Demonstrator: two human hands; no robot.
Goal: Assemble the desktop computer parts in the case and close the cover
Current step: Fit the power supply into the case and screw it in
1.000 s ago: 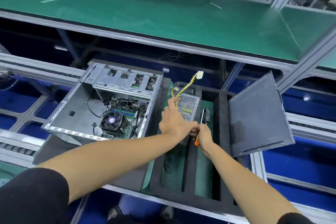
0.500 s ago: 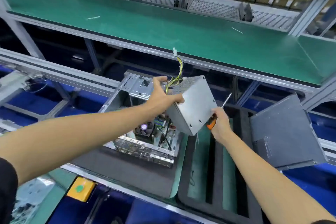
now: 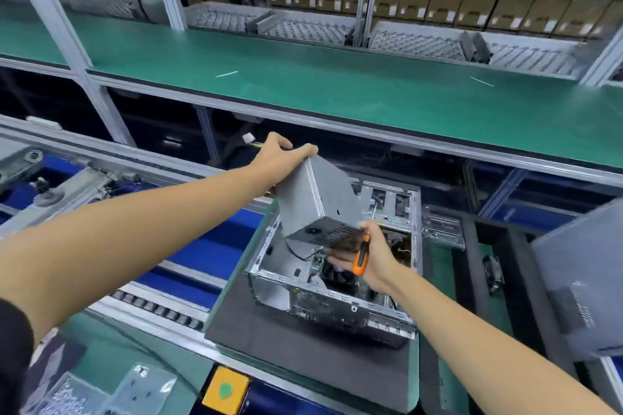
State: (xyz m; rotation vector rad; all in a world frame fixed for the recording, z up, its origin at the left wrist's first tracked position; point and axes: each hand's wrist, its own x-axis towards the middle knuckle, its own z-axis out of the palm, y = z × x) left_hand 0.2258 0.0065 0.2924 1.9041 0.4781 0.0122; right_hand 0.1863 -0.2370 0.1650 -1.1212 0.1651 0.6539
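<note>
A grey metal power supply (image 3: 317, 199) hangs tilted above the open computer case (image 3: 337, 300), which lies on a black foam pad (image 3: 296, 347). My left hand (image 3: 279, 158) grips the unit's top far end, where its yellow cables and white plug (image 3: 248, 138) stick out. My right hand (image 3: 369, 254) supports the vented lower end with its fingers while holding an orange-handled screwdriver (image 3: 361, 258) in the palm. The motherboard inside the case is mostly hidden by the unit and my hand.
The dark grey side cover (image 3: 580, 286) leans at the right over a black foam tray (image 3: 488, 266). A green shelf (image 3: 337, 91) runs across behind. A yellow box with a green button (image 3: 226, 389) sits at the near edge, by a roller conveyor (image 3: 158, 308).
Both hands lifted the power supply out of the foam tray and carried it left over the open case. The head view swung left and upward.
</note>
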